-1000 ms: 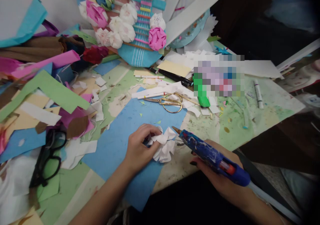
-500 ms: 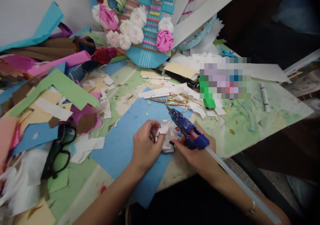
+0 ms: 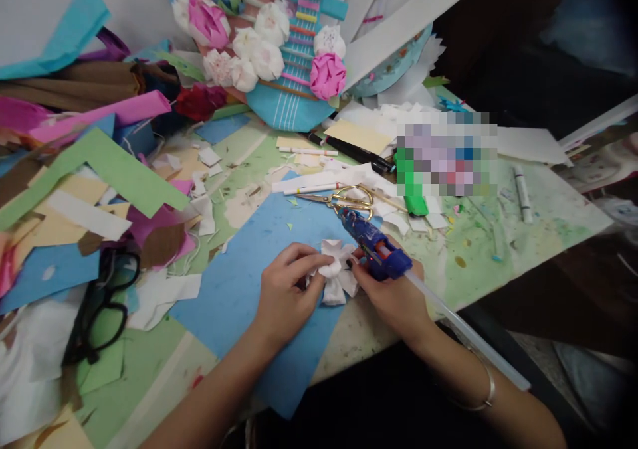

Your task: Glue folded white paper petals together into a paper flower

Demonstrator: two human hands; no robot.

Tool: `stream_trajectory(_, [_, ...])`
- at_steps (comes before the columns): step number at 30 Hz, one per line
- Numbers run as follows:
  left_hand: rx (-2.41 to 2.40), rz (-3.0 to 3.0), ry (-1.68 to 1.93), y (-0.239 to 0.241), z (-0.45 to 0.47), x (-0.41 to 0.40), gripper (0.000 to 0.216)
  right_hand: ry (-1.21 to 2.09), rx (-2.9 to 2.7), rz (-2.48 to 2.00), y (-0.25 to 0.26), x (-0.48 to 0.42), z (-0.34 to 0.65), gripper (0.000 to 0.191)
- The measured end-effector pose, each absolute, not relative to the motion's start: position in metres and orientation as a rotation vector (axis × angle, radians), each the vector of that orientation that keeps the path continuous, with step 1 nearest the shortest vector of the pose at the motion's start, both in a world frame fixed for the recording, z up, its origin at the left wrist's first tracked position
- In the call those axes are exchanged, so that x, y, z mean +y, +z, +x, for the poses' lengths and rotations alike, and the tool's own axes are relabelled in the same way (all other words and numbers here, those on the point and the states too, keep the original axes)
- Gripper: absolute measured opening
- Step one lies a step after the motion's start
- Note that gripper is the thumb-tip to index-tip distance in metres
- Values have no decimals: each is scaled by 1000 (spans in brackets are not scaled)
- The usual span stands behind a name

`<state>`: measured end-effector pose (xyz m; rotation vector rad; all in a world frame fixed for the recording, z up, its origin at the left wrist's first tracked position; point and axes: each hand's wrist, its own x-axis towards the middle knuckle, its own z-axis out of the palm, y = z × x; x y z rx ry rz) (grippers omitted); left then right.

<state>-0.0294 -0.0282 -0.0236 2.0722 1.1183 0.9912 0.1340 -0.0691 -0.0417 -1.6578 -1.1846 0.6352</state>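
Observation:
A small white paper flower [image 3: 333, 291] with spread petals is held above a blue sheet of paper [image 3: 224, 289]. My left hand [image 3: 289, 293] pinches the flower's centre from the left, thumb and forefinger closed on it. A blue hot glue gun [image 3: 373, 243] rests in my right hand [image 3: 399, 303], its nozzle pointing away to the upper left. A long clear glue stick [image 3: 466, 328] juts from its back end over my forearm. My right thumb and fingertips also reach the flower's right petals; the fingers behind the gun are partly hidden.
Gold-handled scissors [image 3: 356, 200] and a white marker [image 3: 314, 188] lie just beyond the hands. Black-framed glasses [image 3: 107, 323] and paper scraps cover the left side. A flower-decorated blue paper guitar [image 3: 292, 107] stands at the back. Another marker [image 3: 522, 195] lies far right.
The flower's petals now show more spread out. My left fingers have shifted over its centre, and my right hand has turned slightly, swinging the glue stick. The view has shifted slightly.

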Motion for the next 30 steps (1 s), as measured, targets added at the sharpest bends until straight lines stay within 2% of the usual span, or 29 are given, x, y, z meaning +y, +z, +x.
stream_trajectory(18, [1004,2099,924,-26,-30,-28,28,631,-1203,-1663,-38,-72,135,13])
stream_trajectory(27, [1034,2133,877,-27,-29,-28,48,645,-1192,-1644,-36,-72,134,12])
stream_trajectory(30, [1057,2121,872,-27,-28,-28,39,673,-1198,-1630,-34,-72,134,13])
